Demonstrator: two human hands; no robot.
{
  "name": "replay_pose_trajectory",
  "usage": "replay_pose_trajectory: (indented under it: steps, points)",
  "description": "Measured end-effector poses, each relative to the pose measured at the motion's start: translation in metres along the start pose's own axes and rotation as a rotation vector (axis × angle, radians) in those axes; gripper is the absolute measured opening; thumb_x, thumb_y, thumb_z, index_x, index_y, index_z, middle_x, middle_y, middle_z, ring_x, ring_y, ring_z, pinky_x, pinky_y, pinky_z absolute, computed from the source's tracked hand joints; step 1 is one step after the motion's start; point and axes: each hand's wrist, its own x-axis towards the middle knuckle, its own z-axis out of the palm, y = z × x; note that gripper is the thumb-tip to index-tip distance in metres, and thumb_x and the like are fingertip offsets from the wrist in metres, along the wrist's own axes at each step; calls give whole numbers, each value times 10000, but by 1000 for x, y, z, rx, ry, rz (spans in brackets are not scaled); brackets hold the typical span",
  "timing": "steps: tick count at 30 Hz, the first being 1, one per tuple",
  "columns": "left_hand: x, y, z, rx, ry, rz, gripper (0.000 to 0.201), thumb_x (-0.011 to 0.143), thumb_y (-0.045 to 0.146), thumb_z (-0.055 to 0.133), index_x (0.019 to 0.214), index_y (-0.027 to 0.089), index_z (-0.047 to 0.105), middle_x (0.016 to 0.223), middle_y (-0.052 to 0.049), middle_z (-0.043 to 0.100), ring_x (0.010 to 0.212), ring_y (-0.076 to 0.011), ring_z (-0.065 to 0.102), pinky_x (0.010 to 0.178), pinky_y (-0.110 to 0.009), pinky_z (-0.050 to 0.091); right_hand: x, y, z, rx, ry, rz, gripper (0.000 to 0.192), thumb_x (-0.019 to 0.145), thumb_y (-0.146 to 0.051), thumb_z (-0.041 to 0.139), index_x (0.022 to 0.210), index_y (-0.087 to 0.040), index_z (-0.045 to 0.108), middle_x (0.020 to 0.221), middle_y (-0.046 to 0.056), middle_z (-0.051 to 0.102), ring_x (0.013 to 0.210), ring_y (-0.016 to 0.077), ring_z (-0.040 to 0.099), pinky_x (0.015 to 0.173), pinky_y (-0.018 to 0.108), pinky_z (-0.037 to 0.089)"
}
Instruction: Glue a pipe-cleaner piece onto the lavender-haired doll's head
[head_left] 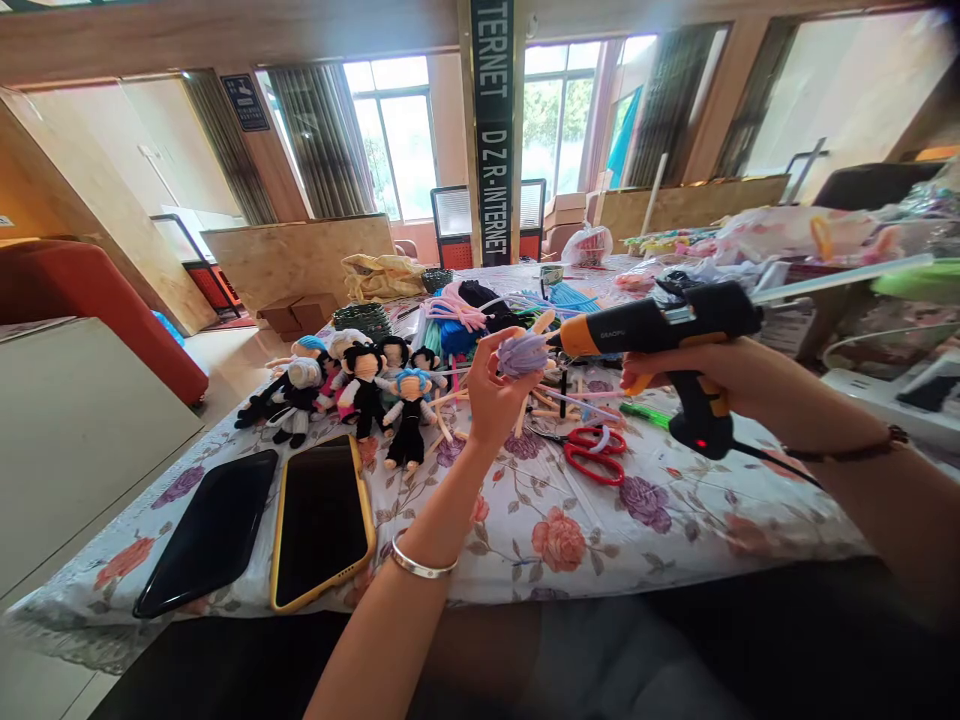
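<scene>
My left hand holds up a small lilac fuzzy pipe-cleaner piece above the flowered tablecloth. My right hand grips a black and orange hot glue gun by its handle. The gun's orange nozzle touches the lilac piece from the right. A clear glue stick juts out of the gun's back. A red light glows low on the handle, and a black cord trails to the right.
Several small pipe-cleaner dolls lie at the left. Two phones rest face up near the front edge. Red scissors lie under the gun. Bundles of coloured pipe cleaners and bags fill the far side.
</scene>
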Motion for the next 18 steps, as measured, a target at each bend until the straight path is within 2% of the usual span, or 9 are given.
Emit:
replay_pose_trajectory:
  steps: [4, 8, 13, 16, 18]
  points:
    - [0, -1, 0, 6, 3, 4, 500, 506, 114, 779, 964, 220, 610, 909, -13, 640, 787, -120, 586, 656, -246, 490, 2, -2, 3, 90, -69, 35, 254, 514, -280, 830, 738, -199, 740, 759, 13, 723, 784, 176, 674, 722, 247, 556]
    - [0, -3, 0, 19, -2, 7, 520, 497, 120, 786, 975, 223, 609, 922, -15, 640, 783, -123, 581, 639, -245, 484, 5, 1, 3, 152, -88, 56, 278, 505, -262, 847, 752, -193, 740, 775, 13, 730, 762, 170, 682, 719, 230, 574]
    - [0, -1, 1, 48, 52, 15, 501, 511, 142, 784, 971, 229, 605, 937, -10, 635, 802, -125, 587, 692, -258, 479, 8, -3, -1, 223, -9, 183, 257, 543, -204, 824, 787, -182, 747, 822, 30, 736, 732, 152, 684, 656, 174, 579]
    - [1, 0, -1, 54, 148, -6, 485, 533, 145, 776, 974, 235, 594, 965, -1, 614, 815, -114, 581, 735, -261, 474, 9, -11, -7, 228, 99, 198, 142, 618, -137, 752, 757, -160, 740, 804, 46, 729, 667, 127, 665, 592, 158, 566]
    - [2, -1, -2, 44, 223, -25, 489, 539, 120, 763, 980, 233, 586, 961, 5, 597, 814, -105, 568, 752, -257, 470, 11, -12, -15, 170, 132, 171, 80, 619, -118, 736, 691, -149, 723, 702, 59, 708, 590, 131, 639, 508, 181, 546]
